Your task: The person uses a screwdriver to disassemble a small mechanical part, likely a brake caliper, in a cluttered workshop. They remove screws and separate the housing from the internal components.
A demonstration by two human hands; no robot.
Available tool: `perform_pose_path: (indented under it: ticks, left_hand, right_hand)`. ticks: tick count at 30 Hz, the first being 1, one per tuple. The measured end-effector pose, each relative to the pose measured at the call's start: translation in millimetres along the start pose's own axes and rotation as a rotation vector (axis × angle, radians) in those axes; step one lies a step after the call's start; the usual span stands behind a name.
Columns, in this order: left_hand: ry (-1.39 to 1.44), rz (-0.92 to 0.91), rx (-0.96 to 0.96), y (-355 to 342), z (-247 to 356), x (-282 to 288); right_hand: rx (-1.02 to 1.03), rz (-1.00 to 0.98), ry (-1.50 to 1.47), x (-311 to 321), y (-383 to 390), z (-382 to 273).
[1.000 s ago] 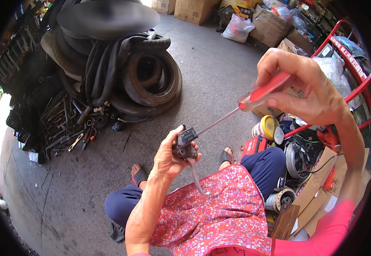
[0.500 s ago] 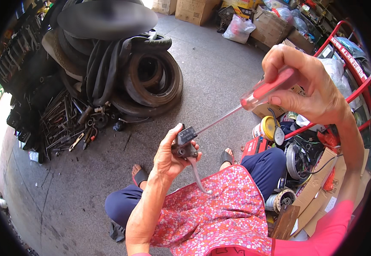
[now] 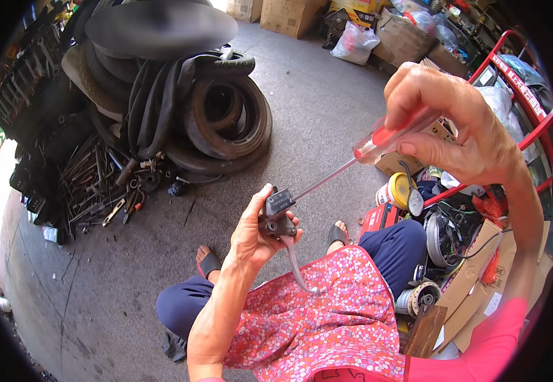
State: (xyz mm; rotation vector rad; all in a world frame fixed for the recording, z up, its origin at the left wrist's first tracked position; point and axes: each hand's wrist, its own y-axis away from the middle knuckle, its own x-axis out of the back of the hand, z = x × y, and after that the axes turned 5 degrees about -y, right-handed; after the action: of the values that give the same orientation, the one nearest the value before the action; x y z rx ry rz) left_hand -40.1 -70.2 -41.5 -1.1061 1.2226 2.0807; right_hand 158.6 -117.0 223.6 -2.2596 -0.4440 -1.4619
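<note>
Since the earlier frame, the right hand (image 3: 461, 134) and its red-and-clear screwdriver (image 3: 370, 145) have shifted slightly leftward, while the left hand (image 3: 248, 239) has barely moved. Thumb and curled fingers of the right grip the screwdriver's handle; the left wraps around the brake lever assembly (image 3: 279, 224), which it holds up before the apron (image 3: 324, 305), with the silver lever (image 3: 294, 262) angling down toward the lap. At the black reservoir cap (image 3: 280, 201), the tip seems to meet the right edge, though exact contact is too small to tell. Good technique here probably means keeping shaft and seat in 1 line, pressing steadily along it, and bracing the body against twisting; a tilted shaft could skid across toward the left thumb.
</note>
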Motion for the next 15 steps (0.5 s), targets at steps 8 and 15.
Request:
perform_pose_path:
  ticks: [8,15]
  left_hand:
    - [-0.023,0.012,-0.022,3,-1,1]
    - [0.015,-0.017,-0.006,1,-1,-2]
  right_hand:
    - [-0.352,0.035,0.036,-3,-6,-15]
    - [-0.096,0.039,-0.178,-1,1,1]
